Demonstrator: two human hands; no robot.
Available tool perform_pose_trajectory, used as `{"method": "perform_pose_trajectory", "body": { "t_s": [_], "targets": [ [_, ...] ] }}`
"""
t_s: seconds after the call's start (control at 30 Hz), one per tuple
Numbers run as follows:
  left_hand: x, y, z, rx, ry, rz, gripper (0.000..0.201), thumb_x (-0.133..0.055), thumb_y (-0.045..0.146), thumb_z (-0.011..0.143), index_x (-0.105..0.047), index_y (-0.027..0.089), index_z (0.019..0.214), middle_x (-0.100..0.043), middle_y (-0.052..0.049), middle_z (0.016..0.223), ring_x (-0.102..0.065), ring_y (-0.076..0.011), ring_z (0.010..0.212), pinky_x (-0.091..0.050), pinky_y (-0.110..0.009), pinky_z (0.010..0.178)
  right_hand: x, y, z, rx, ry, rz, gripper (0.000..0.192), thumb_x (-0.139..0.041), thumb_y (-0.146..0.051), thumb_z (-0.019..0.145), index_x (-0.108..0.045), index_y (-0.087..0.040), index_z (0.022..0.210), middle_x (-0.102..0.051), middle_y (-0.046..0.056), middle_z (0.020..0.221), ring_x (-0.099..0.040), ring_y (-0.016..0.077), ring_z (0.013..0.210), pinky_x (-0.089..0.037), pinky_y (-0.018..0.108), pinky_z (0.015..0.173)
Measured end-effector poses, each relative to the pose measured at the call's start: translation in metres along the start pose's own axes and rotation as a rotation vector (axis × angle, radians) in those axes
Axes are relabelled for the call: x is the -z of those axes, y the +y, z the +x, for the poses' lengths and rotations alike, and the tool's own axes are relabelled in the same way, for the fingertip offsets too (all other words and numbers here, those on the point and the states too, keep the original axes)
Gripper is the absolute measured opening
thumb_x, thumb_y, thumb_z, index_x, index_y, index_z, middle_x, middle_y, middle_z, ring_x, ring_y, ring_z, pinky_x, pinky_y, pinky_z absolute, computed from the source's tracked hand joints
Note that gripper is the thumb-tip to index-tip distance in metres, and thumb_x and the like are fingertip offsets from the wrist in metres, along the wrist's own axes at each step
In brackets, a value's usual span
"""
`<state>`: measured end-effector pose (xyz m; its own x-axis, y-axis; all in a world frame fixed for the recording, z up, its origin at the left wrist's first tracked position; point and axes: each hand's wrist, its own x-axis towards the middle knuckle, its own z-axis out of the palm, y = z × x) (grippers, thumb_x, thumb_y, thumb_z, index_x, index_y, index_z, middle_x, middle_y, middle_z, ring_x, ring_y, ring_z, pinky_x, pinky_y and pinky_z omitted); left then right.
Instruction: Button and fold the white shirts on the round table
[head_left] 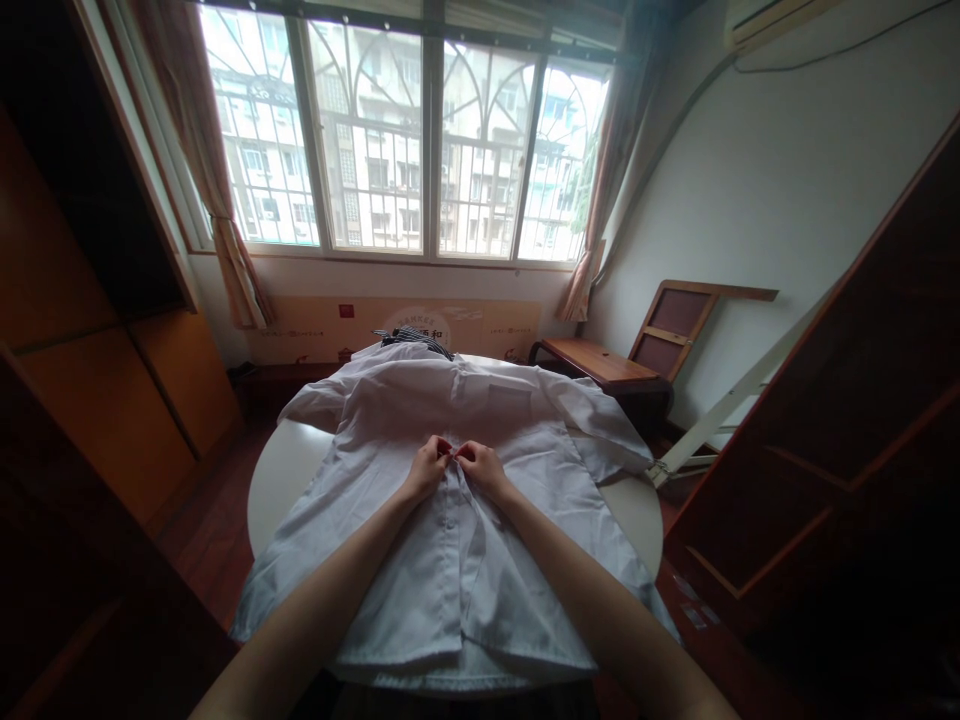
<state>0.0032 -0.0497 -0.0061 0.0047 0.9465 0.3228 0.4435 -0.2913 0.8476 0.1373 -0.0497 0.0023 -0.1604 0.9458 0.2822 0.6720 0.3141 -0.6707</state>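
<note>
The white shirt (420, 580) lies spread on the round table (270, 490), beneath both hands; its placket (452, 540) runs straight away from the person — left hand (429, 466) and right hand (480, 466) equally near, either side, fingertips pinched narrow on it

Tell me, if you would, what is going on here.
A person's left hand and right hand are pinching the front placket of a white shirt with their fingertips. The shirt lies spread over a round white table, collar end away. Nearer the person, its front edges appear unfastened.
</note>
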Motion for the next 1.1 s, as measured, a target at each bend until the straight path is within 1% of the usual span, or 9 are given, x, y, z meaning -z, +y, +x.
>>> {"method": "perform_pose_trajectory", "body": {
  "t_s": [0.13, 0.43, 1.1],
  "targets": [
    [0.0001, 0.0006, 0.0002, 0.006, -0.001, 0.002, 0.009, -0.054, 0.009, 0.068, -0.051, 0.017, 0.071, -0.06, 0.0, 0.07, -0.057, -0.0123, 0.065, -0.045, -0.025, 0.064, 0.0008, -0.0006, -0.0008, 0.001, -0.003, 0.0, 0.012, -0.056, -0.021, 0.074, -0.067, -0.016, 0.078, -0.068, 0.005, 0.078, -0.059, 0.0148, 0.072, -0.041, 0.024, 0.068],
    [0.0017, 0.0051, -0.0005, -0.003, -0.02, 0.016, 0.011, -0.054, 0.007, 0.068, -0.052, 0.017, 0.071, -0.061, -0.001, 0.072, -0.057, -0.013, 0.07, -0.044, -0.025, 0.068, 0.0019, -0.0015, -0.0018, -0.008, 0.005, 0.011, 0.013, -0.057, -0.019, 0.073, -0.067, -0.015, 0.079, -0.068, 0.006, 0.08, -0.061, 0.0159, 0.074, -0.042, 0.024, 0.069],
    [-0.0007, 0.0001, 0.0001, -0.009, -0.034, 0.038, 0.008, -0.054, 0.009, 0.071, -0.051, 0.016, 0.075, -0.061, -0.003, 0.075, -0.056, -0.0138, 0.071, -0.043, -0.026, 0.069, 0.0004, 0.0017, -0.0009, 0.01, 0.012, -0.019, 0.014, -0.056, -0.02, 0.073, -0.068, -0.016, 0.078, -0.068, 0.005, 0.077, -0.06, 0.0151, 0.072, -0.041, 0.023, 0.066]
  ]
}}
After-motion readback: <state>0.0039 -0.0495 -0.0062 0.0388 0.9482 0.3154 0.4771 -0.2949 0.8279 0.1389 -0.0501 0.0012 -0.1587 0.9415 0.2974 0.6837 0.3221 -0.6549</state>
